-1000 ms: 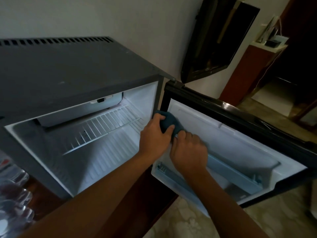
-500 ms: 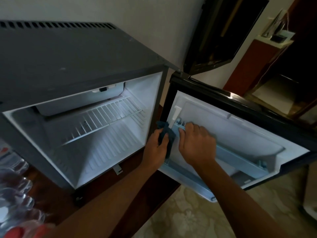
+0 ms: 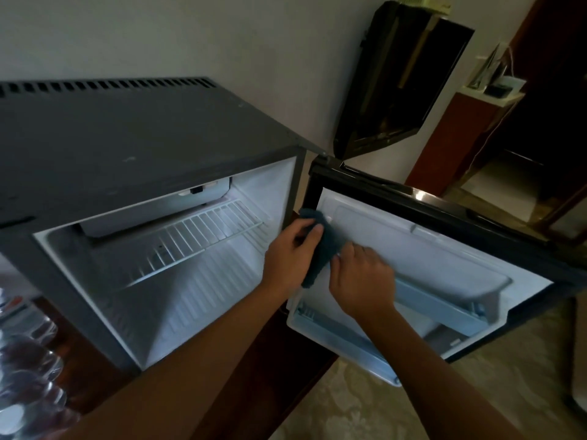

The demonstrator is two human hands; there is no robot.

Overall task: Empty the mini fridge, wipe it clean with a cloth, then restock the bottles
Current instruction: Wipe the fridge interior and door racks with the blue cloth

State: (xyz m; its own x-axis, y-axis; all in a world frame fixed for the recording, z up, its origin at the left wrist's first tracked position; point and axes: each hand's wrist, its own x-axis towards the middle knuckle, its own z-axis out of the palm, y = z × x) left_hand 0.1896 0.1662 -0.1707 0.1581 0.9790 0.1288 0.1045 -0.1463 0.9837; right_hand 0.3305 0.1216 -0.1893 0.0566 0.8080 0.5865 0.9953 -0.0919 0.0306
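I have the dark blue cloth (image 3: 320,246) bunched in my left hand (image 3: 290,258), grip curled round it and pressing it against the inner liner of the open fridge door (image 3: 422,249), up at the hinge-side corner. My right hand (image 3: 362,281) sits just beside it, fingers bent over the near end of the door's pale blue shelf rail (image 3: 444,304); whether that grip actually clamps the rail or only rests on it I cannot tell. The mini fridge (image 3: 133,138) cavity on the left is bare apart from its wire shelf (image 3: 197,239). The bottles (image 3: 25,376) wait at the near left edge, blurred.

The risks I see: leaning too hard on the rail could pop it from its clips, and pushing against the liner could swing the door wider and strain the hinge. The cloth hangs loose below my palm, so it could snag on the rail end. Wiping blind in that dim corner, I may miss the gasket fold.
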